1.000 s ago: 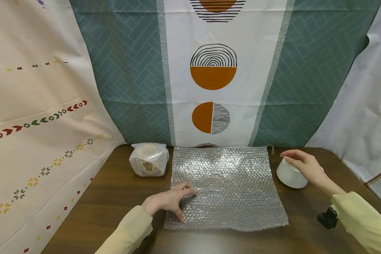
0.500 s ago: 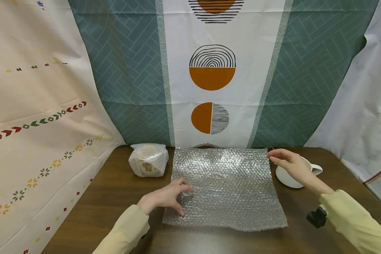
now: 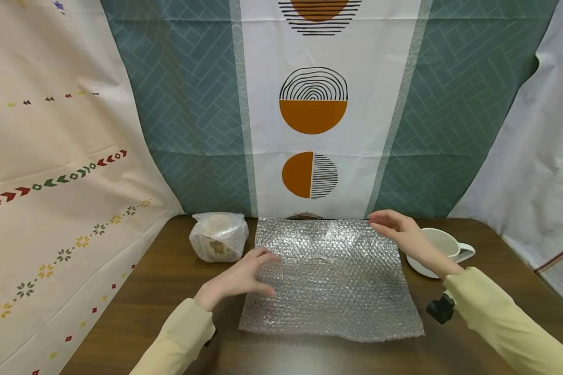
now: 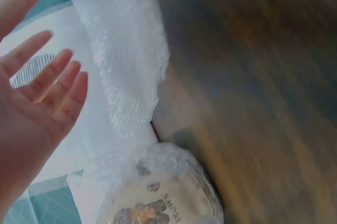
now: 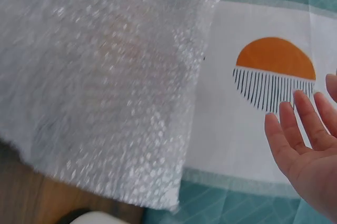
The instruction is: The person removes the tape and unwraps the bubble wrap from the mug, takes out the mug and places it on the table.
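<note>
A sheet of bubble wrap point(image 3: 333, 281) lies flat on the table in the head view. Over its left edge is the left hand point(image 3: 239, 273), fingers spread and holding nothing; the left wrist view shows that hand point(image 4: 39, 98) with its palm and extended fingers. The right hand point(image 3: 403, 234) hovers above the sheet's back right corner, fingers loosely bent, with nothing in it; in the right wrist view the hand point(image 5: 310, 150) is beside the bubble wrap point(image 5: 116, 87). Right of the sheet stands a white cup point(image 3: 443, 242) with its handle to the right, partly hidden by the right forearm.
An item wrapped in bubble wrap point(image 3: 219, 237) stands at the back left of the wooden table point(image 3: 169, 291), with a printed pattern showing through. Patterned cloths point(image 3: 206, 104) hang behind and at both sides of the table.
The right hand has moved left from over the cup to the sheet's back right corner, uncovering more of the cup. The left hand has shifted slightly back and left.
</note>
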`<state>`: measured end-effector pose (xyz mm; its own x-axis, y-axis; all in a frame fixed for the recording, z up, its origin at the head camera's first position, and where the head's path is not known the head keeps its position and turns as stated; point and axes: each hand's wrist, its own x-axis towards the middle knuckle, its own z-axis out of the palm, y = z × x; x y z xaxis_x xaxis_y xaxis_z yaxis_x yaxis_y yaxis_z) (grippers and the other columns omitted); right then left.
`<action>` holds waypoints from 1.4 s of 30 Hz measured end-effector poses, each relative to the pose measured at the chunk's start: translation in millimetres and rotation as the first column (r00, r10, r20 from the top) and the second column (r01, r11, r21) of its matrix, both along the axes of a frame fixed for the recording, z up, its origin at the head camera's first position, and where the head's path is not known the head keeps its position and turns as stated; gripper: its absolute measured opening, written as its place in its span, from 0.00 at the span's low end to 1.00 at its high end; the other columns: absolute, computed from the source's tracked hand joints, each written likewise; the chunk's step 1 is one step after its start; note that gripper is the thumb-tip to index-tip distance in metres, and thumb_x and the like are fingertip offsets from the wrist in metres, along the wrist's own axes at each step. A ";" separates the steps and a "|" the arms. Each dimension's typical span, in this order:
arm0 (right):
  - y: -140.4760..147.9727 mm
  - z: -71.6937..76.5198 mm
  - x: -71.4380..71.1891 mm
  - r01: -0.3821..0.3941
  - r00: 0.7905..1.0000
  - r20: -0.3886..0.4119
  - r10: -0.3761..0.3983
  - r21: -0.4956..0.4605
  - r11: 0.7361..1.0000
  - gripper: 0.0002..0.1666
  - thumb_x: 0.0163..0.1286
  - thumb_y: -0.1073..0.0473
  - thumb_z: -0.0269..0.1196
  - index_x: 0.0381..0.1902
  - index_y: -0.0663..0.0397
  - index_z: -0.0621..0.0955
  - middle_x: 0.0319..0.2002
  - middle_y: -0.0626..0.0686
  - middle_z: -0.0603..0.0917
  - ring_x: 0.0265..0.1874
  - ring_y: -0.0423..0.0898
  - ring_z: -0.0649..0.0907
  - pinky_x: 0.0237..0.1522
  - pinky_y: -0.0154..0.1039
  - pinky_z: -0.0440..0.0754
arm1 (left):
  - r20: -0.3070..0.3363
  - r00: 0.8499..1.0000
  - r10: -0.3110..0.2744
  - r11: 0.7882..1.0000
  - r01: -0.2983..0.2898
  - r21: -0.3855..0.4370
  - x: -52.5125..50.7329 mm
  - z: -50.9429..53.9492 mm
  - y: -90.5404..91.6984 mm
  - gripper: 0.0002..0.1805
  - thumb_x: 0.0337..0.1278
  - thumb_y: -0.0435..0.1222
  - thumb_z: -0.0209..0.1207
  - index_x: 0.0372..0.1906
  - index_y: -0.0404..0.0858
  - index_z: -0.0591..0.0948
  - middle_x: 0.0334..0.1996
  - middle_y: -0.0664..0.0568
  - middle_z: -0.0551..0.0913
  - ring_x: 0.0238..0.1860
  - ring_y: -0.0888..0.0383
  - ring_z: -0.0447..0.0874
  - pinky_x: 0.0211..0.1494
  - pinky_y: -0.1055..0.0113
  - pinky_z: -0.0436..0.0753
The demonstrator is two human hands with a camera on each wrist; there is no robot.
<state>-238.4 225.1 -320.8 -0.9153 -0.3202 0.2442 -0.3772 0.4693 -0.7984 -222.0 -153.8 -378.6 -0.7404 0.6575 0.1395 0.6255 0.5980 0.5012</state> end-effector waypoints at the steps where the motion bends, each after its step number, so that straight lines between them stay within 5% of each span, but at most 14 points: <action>1: -4.3 0.5 -1.2 -0.006 1.000 -0.004 0.006 -0.005 1.000 0.24 0.68 0.52 0.54 0.56 0.62 0.70 0.51 0.60 0.74 0.48 0.53 0.74 0.46 0.46 0.73 | -0.017 1.000 0.012 1.000 -0.012 0.017 -1.0 2.3 -1.2 0.38 0.40 0.46 0.69 0.60 0.40 0.70 0.52 0.50 0.65 0.53 0.52 0.63 0.50 0.55 0.69; 11: -59.5 -1.9 -12.8 -0.109 0.994 0.007 0.111 -0.111 0.988 0.24 0.67 0.55 0.56 0.57 0.63 0.69 0.50 0.60 0.73 0.47 0.55 0.75 0.45 0.45 0.74 | -0.126 0.979 0.161 0.965 -0.129 0.227 -11.8 17.2 -19.5 0.31 0.42 0.39 0.69 0.55 0.38 0.72 0.48 0.47 0.69 0.49 0.49 0.68 0.48 0.54 0.70; 21: -117.8 -18.6 -17.1 -0.140 0.983 0.078 0.164 -0.249 0.958 0.25 0.67 0.57 0.57 0.58 0.63 0.68 0.51 0.62 0.72 0.48 0.54 0.75 0.46 0.45 0.73 | -0.182 0.926 0.330 0.888 -0.239 0.393 -13.7 16.9 -52.2 0.29 0.41 0.35 0.69 0.53 0.35 0.73 0.49 0.47 0.67 0.50 0.47 0.67 0.47 0.52 0.71; 29: -146.4 -32.3 -20.9 -0.136 0.978 0.109 0.176 -0.299 0.944 0.23 0.66 0.57 0.57 0.57 0.59 0.69 0.51 0.59 0.72 0.48 0.52 0.75 0.46 0.45 0.73 | -0.218 0.885 0.411 0.843 -0.278 0.461 -13.4 16.0 -68.1 0.28 0.38 0.31 0.70 0.50 0.32 0.75 0.47 0.44 0.68 0.45 0.45 0.69 0.42 0.50 0.73; 35: -171.0 -45.8 -25.0 -0.098 0.976 0.155 0.150 -0.297 0.950 0.25 0.65 0.55 0.58 0.58 0.57 0.69 0.51 0.58 0.72 0.49 0.51 0.74 0.47 0.46 0.72 | -0.224 0.831 0.510 0.787 -0.344 0.513 -12.3 12.2 -82.3 0.27 0.36 0.29 0.71 0.48 0.32 0.75 0.44 0.43 0.68 0.46 0.44 0.67 0.44 0.51 0.70; 42: -198.0 -55.4 -24.2 -0.075 0.966 0.208 0.152 -0.335 0.939 0.32 0.64 0.57 0.60 0.63 0.59 0.63 0.57 0.61 0.67 0.52 0.54 0.72 0.50 0.49 0.69 | -0.150 0.754 0.639 0.679 -0.462 0.570 -12.5 4.6 -95.2 0.31 0.40 0.31 0.70 0.53 0.30 0.70 0.47 0.38 0.62 0.47 0.44 0.60 0.46 0.53 0.65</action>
<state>-262.5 27.1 -376.2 -0.9204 -0.3645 0.1413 -0.2033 0.1374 -0.9694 -234.5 -248.9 -373.9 -0.7973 -0.0770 0.5986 0.4291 0.6251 0.6520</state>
